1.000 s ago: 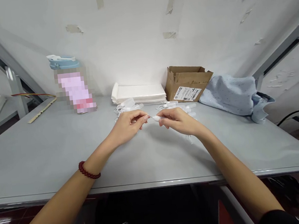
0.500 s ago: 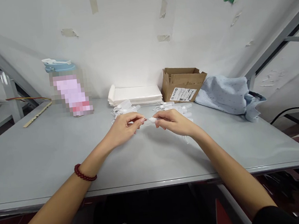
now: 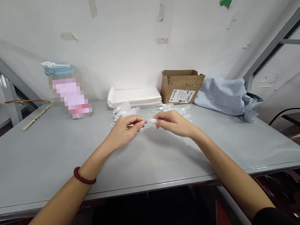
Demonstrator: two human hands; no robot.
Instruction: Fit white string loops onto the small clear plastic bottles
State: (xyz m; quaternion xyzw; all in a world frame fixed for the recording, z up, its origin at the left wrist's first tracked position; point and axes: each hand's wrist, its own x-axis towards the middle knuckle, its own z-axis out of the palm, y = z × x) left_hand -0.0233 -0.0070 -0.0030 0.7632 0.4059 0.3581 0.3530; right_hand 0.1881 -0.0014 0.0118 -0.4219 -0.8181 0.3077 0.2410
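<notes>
My left hand [image 3: 125, 130] and my right hand [image 3: 173, 123] meet above the grey table [image 3: 36, 153], fingertips almost touching. Both are pinched on one small white plastic piece [image 3: 151, 121] held between them; its exact shape is too small to make out. Just behind the hands lies a heap of similar small white and clear plastic parts [image 3: 128, 109], with more of them spread behind my right hand [image 3: 178, 108]. A dark red bead bracelet [image 3: 83, 176] sits on my left wrist.
A stack of white sheets [image 3: 134, 96] lies at the back by the wall. An open cardboard box [image 3: 181, 86] stands to its right, then a crumpled light blue cloth [image 3: 224, 95]. A blue-lidded bottle [image 3: 64, 87] stands back left. A black cable [image 3: 286, 112] runs at the right.
My hands stay pinched together on the small white piece. The view has shifted slightly to the right; nothing on the table has moved.
</notes>
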